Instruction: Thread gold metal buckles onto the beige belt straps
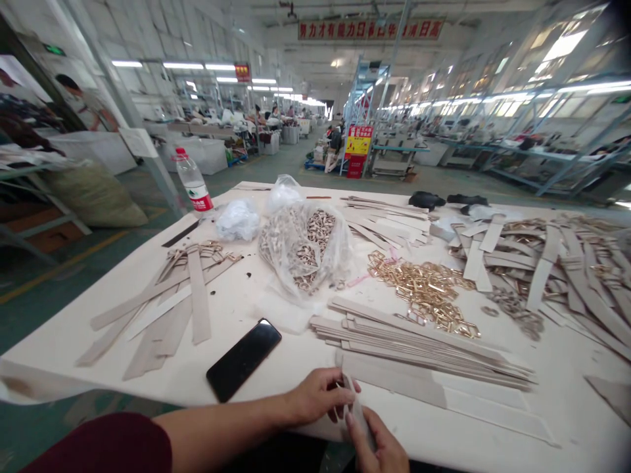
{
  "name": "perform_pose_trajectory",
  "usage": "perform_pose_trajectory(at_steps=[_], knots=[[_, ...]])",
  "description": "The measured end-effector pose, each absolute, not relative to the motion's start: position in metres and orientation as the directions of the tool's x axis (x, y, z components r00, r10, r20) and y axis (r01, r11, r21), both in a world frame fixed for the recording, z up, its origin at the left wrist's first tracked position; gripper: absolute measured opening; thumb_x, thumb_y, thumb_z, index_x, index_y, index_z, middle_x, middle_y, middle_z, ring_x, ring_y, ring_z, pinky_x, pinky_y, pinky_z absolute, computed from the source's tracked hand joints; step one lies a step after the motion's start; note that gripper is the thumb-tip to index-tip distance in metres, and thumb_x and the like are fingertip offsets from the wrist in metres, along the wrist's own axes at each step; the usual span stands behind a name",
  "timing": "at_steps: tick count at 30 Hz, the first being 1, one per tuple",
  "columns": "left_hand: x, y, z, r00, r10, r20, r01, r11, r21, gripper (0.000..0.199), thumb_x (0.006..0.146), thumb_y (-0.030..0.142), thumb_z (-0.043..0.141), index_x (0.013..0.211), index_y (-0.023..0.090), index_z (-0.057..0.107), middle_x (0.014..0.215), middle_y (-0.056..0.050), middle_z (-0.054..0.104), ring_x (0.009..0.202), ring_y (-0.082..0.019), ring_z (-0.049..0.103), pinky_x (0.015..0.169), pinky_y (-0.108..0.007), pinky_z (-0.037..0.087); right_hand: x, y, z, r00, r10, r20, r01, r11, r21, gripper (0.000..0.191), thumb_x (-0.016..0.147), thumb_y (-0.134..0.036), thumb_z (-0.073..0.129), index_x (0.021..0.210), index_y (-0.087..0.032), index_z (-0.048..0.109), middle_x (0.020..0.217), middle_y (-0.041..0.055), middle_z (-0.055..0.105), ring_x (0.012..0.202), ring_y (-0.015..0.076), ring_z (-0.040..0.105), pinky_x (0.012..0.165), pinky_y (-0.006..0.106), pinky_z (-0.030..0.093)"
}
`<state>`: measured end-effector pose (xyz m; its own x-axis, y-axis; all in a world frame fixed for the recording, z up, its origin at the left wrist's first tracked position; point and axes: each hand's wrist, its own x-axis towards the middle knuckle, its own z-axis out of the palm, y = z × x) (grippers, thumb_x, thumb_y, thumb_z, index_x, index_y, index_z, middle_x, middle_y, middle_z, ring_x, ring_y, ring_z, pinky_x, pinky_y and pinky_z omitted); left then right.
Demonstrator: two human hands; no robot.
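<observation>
At the table's near edge, my left hand is closed on a beige strap, pinching its upper end between thumb and fingers. Lower down, my right hand grips the same strap with the thumb along it. Part of the strap is hidden by my fingers. Just beyond my hands lies a stack of flat beige straps. Gold metal buckles are heaped behind that stack. A clear plastic bag full of small beige loops stands open near the middle.
A black phone lies left of my hands. Straps with buckles fan out at the left, and a bigger pile of straps covers the right. A plastic bottle stands at the table's far left corner. Other people work farther back.
</observation>
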<state>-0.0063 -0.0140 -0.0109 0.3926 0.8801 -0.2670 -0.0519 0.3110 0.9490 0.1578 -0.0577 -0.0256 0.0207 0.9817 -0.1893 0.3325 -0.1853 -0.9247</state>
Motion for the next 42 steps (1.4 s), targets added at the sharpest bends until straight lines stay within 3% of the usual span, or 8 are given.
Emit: perform_pose_trajectory(at_steps=[3,6,11,19,24,28,35,42], knots=[[-0.027,0.05,-0.001,0.341,0.934,-0.108,0.249,0.02,0.968,0.035,0.083,0.034,0.053,0.112,0.015,0.059,0.098,-0.007,0.062,0.076,-0.016,0.06,0.063,-0.025,0.049,0.171,-0.04,-0.033,0.05,0.989,-0.141,0.393,-0.149,-0.907,0.049,0.072,-0.063,0.055,0.09,-0.02,0.07,0.087,0.0055,0.072,0.091,0.0269,0.062,0.079,0.028,0.046],[-0.04,0.124,0.005,0.326,0.943,0.062,0.652,-0.272,0.708,0.026,0.088,0.022,0.046,0.108,0.017,0.062,0.113,-0.008,0.061,0.106,-0.019,0.054,0.095,-0.03,0.041,0.178,-0.029,-0.039,0.071,0.981,-0.181,0.378,-0.195,-0.905,0.05,0.073,-0.063,0.053,0.093,-0.02,0.07,0.09,0.0054,0.072,0.095,0.028,0.061,0.082,0.029,0.044],[-0.044,0.2,-0.004,0.277,0.961,-0.004,0.777,-0.222,0.59,0.017,0.075,0.009,0.056,0.09,0.013,0.063,0.111,-0.014,0.058,0.109,-0.028,0.052,0.098,-0.041,0.037,0.177,-0.025,-0.043,0.075,0.979,-0.19,0.336,-0.205,-0.919,0.048,0.074,-0.061,0.054,0.092,-0.02,0.071,0.093,0.005,0.072,0.099,0.0289,0.061,0.084,0.029,0.045],[-0.045,0.183,0.005,0.238,0.971,-0.039,0.603,-0.116,0.789,0.014,0.081,0.025,0.053,0.086,0.013,0.058,0.102,-0.011,0.062,0.098,-0.023,0.059,0.079,-0.033,0.05,0.181,-0.021,-0.043,-0.004,0.968,-0.251,0.202,-0.245,-0.948,0.049,0.076,-0.056,0.057,0.107,-0.02,0.069,0.108,0.006,0.069,0.109,0.0292,0.057,0.094,0.035,0.043],[-0.038,0.13,0.022,0.404,0.896,-0.183,0.219,0.1,0.971,0.032,0.086,0.044,0.048,0.098,0.015,0.055,0.108,-0.012,0.064,0.095,-0.019,0.064,0.062,-0.022,0.051,0.182,-0.023,-0.015,0.063,0.974,-0.217,0.116,-0.223,-0.968,0.048,0.076,-0.052,0.059,0.108,-0.017,0.069,0.074,0.0039,0.069,0.077,0.0237,0.062,0.062,0.028,0.049],[-0.026,0.096,0.033,0.5,0.824,-0.266,-0.089,0.354,0.931,0.034,0.075,0.043,0.066,0.094,0.015,0.056,0.108,-0.013,0.064,0.097,-0.022,0.064,0.059,-0.019,0.049,0.181,-0.023,0.015,0.076,0.987,-0.144,0.113,-0.152,-0.982,0.045,0.075,-0.049,0.061,0.106,-0.017,0.068,0.054,-0.0014,0.055,0.056,0.0153,0.051,0.046,0.022,0.037],[0.002,0.057,0.041,0.471,0.878,-0.081,0.035,0.073,0.997,0.021,0.08,0.032,0.059,0.091,0.015,0.052,0.096,-0.009,0.065,0.088,-0.021,0.065,0.055,-0.02,0.048,0.175,-0.023,0.023,0.135,0.969,-0.205,-0.122,-0.189,-0.974,0.046,0.073,-0.051,0.062,0.101,-0.014,0.065,0.049,-0.0054,0.047,0.04,0.0078,0.035,0.037,0.02,0.025],[0.023,0.019,0.037,0.529,0.849,-0.005,0.129,-0.075,0.989,0.017,0.079,0.017,0.049,0.092,0.015,0.06,0.084,-0.004,0.063,0.07,-0.012,0.058,0.054,-0.02,0.049,0.171,-0.024,0.006,0.126,0.979,-0.163,-0.166,-0.141,-0.976,0.04,0.063,-0.039,0.076,0.093,-0.015,0.065,0.082,0.0045,0.07,0.073,0.0178,0.06,0.066,0.027,0.047]])
